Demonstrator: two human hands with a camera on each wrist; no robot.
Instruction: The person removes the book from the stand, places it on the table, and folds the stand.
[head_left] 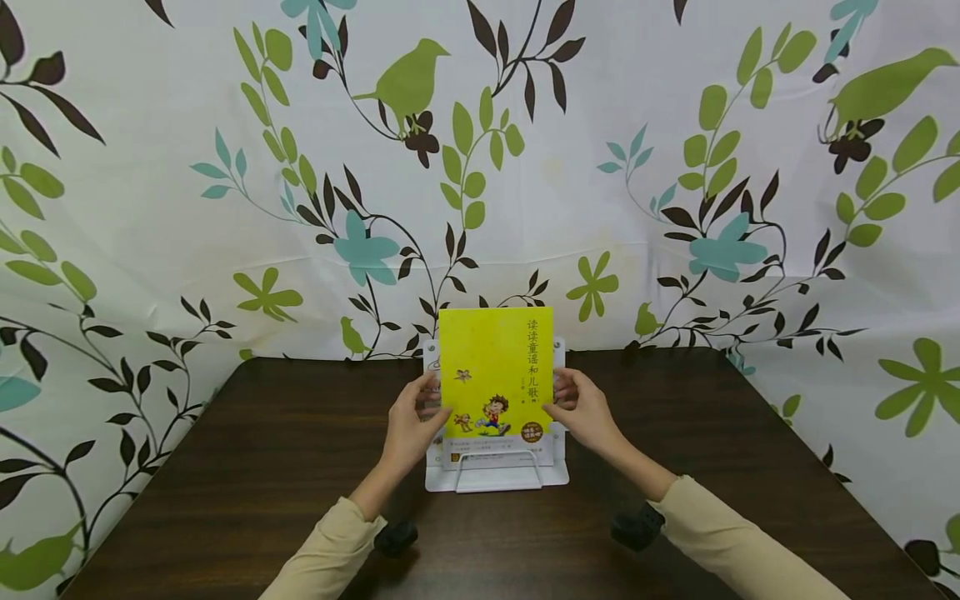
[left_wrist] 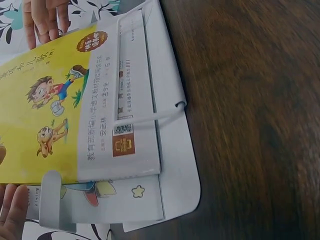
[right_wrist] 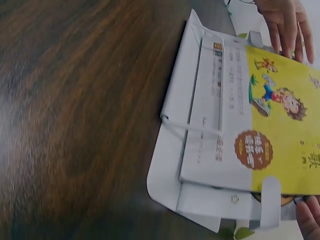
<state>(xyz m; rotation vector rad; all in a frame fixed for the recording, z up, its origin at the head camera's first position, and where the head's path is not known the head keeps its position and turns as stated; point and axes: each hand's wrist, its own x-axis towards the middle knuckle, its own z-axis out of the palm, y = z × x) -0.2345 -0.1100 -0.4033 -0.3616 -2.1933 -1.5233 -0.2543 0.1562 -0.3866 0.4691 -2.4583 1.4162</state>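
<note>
A yellow children's book [head_left: 487,358] stands upright on a white book stand [head_left: 442,479], its lower edge behind the stand's wire holder [head_left: 498,488]. My left hand [head_left: 411,421] grips the book's left side, thumb at the front cover and fingers curled toward the back. On the opposite side my right hand [head_left: 588,412] holds the right edge in the same way. In the left wrist view a white side clip [left_wrist: 50,200] hooks over a pale printed sheet or cover [left_wrist: 112,200] that shows behind the book. The right wrist view shows another clip [right_wrist: 270,200] at the book's edge.
The stand is on a dark brown wooden table [head_left: 300,467], near its far edge. Behind hangs a white cloth [head_left: 525,183] printed with leaves and birds. Dark wrist devices [head_left: 637,527] hang below both forearms.
</note>
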